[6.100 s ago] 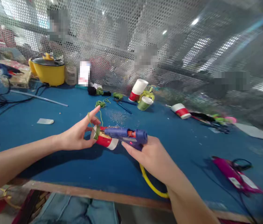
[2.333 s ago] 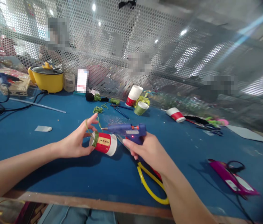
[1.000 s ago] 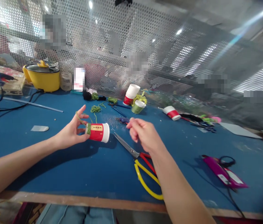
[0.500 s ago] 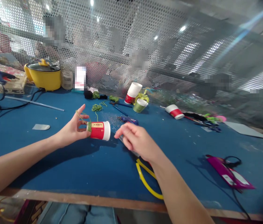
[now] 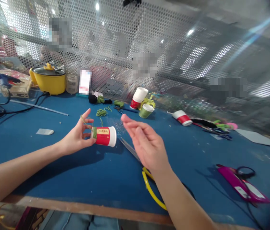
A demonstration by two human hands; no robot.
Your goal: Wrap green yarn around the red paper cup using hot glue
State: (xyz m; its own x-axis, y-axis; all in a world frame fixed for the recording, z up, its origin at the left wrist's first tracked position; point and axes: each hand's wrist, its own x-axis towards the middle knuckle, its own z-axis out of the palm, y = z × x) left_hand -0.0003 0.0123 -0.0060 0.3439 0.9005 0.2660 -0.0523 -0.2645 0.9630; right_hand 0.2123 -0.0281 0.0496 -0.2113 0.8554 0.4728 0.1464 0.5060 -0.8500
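Paper cup (image 5: 103,136) was held by the left hand (image 5: 74,140), only its narrow end was wrapped with green yarn (image 5: 94,132); in the loosely opened right hand (image 5: 149,147), nothing was seen.

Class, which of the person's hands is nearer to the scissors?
Right. The right hand is over the scissors, partly hiding them; the left hand is farther off, to their left, holding a cup.

Right hand (image 5: 149,145) released glue gun earlier gripped right of red-and-white cup (image 5: 104,136); now right of cup without it. Cup tilt: nearer level.
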